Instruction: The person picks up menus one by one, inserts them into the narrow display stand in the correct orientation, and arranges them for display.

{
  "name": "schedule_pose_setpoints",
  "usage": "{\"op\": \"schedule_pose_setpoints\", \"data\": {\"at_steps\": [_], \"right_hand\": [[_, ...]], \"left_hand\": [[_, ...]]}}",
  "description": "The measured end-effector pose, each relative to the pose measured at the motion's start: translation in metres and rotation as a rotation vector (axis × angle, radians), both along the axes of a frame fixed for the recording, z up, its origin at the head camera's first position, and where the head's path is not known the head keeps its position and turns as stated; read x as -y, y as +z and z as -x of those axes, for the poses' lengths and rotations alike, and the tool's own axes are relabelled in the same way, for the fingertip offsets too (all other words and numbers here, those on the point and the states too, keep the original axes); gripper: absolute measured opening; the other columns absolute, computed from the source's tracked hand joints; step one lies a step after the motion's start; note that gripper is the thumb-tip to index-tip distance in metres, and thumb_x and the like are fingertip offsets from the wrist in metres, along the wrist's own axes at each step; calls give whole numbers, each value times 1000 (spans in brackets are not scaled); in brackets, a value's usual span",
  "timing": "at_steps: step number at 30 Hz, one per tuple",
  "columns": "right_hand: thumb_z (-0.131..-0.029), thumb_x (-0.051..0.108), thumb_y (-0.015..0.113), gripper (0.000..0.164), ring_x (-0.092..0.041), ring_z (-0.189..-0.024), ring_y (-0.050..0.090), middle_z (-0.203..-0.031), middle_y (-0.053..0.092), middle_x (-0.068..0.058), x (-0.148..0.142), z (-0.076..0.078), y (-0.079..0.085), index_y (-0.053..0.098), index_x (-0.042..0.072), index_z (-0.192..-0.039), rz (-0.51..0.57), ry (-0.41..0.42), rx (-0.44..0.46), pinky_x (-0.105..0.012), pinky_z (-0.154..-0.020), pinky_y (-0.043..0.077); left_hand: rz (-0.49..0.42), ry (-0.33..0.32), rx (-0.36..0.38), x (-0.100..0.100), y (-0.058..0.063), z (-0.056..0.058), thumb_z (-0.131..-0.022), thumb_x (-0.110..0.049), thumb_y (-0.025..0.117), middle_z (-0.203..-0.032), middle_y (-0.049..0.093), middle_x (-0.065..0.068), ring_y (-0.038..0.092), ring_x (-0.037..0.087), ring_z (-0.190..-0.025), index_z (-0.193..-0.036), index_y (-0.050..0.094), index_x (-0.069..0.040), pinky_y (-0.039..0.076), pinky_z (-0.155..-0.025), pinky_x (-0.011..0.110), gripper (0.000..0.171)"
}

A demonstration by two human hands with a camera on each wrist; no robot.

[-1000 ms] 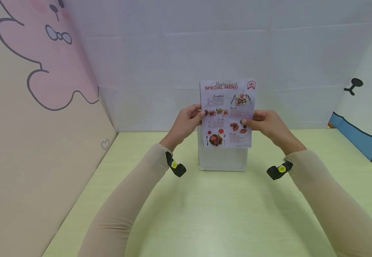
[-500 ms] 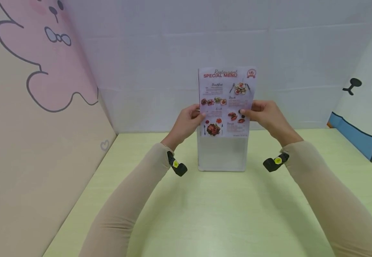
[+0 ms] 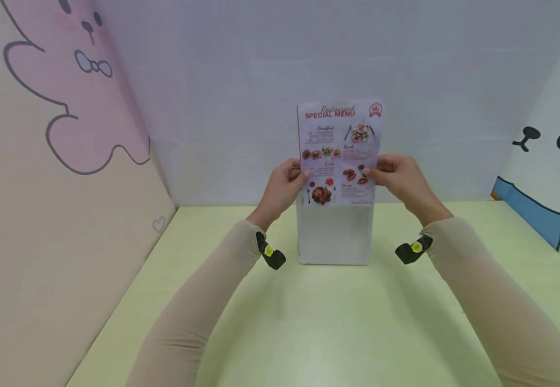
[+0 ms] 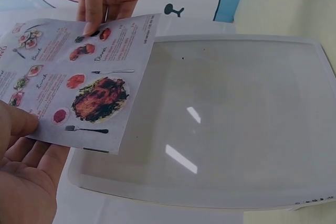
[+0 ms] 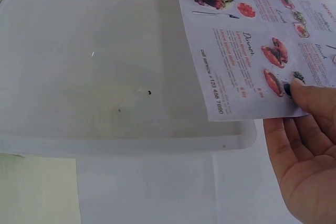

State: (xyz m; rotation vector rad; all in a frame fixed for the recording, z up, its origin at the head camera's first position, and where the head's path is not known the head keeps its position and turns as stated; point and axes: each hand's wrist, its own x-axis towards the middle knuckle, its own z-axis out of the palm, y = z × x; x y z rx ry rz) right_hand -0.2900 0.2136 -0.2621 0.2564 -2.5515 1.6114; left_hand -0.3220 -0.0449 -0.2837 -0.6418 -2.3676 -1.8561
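A printed restaurant menu sheet point(image 3: 340, 140) is held upright between both hands in the head view. My left hand point(image 3: 282, 188) pinches its left edge, thumb on the printed front and fingers behind. On the opposite edge my right hand point(image 3: 403, 180) pinches in the same way. Behind and below the sheet stands a white, round-cornered panel point(image 3: 335, 236) on the table; the menu covers its upper part. In the left wrist view the menu point(image 4: 100, 98) overlaps one end of the glossy panel point(image 4: 236, 119). The right wrist view shows the sheet's lower edge over the panel point(image 5: 94, 77).
The pale green tabletop point(image 3: 328, 317) runs back to a wall covered in white sheeting point(image 3: 212, 107). At the left is a cream wall with a pink cartoon bear point(image 3: 86, 118); at the right, a white cartoon bear panel point(image 3: 555, 107). Both wrists wear small black cameras.
Both hands have raised the menu sheet, baring more of the white panel below it. Over the last half second the sheet has stayed almost level against the panel while the head view tilted slightly.
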Motion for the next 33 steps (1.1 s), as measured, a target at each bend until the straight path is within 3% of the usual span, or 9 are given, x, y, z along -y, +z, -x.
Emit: {"op": "schedule_pose_setpoints", "data": {"at_steps": [4, 10, 20, 27, 33], "right_hand": [[-94, 28, 62, 42, -2, -82, 66, -110, 72, -2, 2, 0, -1, 60, 0, -125, 11, -33, -36, -47, -103, 44], [-94, 29, 62, 41, 0, -84, 63, -98, 71, 10, 5, 1, 5, 61, -2, -122, 25, -70, -85, -42, -98, 48], [-95, 30, 61, 41, -1, -86, 63, -108, 71, 0, 11, 5, 21, 62, 0, -123, 10, -103, -118, -42, -99, 48], [-95, 26, 61, 38, -4, -90, 61, -102, 70, 7, 14, 6, 28, 63, 1, -123, 51, -130, -149, -39, -99, 48], [-94, 25, 62, 37, -2, -89, 61, -97, 68, 12, 16, 7, 28, 64, 1, -123, 103, -134, -202, -32, -94, 50]], "left_hand": [[-3, -3, -29, -1, -2, 1, -99, -13, 54, -120, 67, 13, 67, 22, -102, -124, 56, -5, 53, -90, 36, 27], [5, -23, -80, -2, 0, 4, -98, -8, 53, -122, 66, 15, 66, 24, -104, -135, 52, -10, 53, -91, 37, 36], [59, 64, -163, -2, 9, 11, -98, -7, 53, -114, 68, 15, 66, 22, -101, -141, 48, -18, 52, -86, 33, 45], [99, 107, -215, -3, 14, 14, -96, -4, 53, -108, 69, 15, 66, 23, -95, -144, 44, -19, 49, -78, 29, 51], [82, 122, -212, -4, 16, 15, -98, -5, 51, -111, 68, 15, 65, 23, -102, -148, 39, -21, 51, -86, 31, 54]]}}
